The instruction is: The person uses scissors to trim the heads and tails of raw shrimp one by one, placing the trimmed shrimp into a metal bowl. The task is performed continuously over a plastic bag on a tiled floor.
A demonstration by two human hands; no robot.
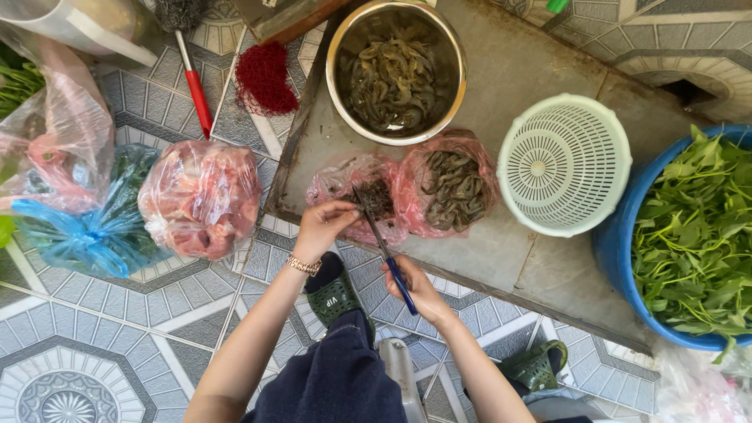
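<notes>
A patterned grey and white tiled floor [94, 345] fills the view from above, with a low grey slab serving as the surface [517, 86] set at an angle across its far right part. The person sits at the surface's near edge, feet in green sandals [335, 294] on the tiles just below it.

The left hand [323, 229] is closed in a pinch over something small, too small to tell, right at the near edge of the surface. The right hand [419, 288] grips the blue handles of a pair of scissors [382, 244], whose blades point up toward the left hand's fingertips.

Just beyond the hands lie two pink plastic bags: a smaller one [352, 188] with dark scraps, and to its right, touching it, a bag of shrimp [453, 188]. Farther back stands a steel bowl [338, 70] holding more shrimp. To the right, an upturned white plastic colander [564, 164] sits beside a blue basin [619, 243] of green leaves that overhangs the surface's right edge.

On the floor to the left, well apart from the hands, rest a bag of raw meat [202, 200], a blue bag [86, 235], a red net [265, 77] and a red-handled brush [194, 86]. Bare tile lies near left.
</notes>
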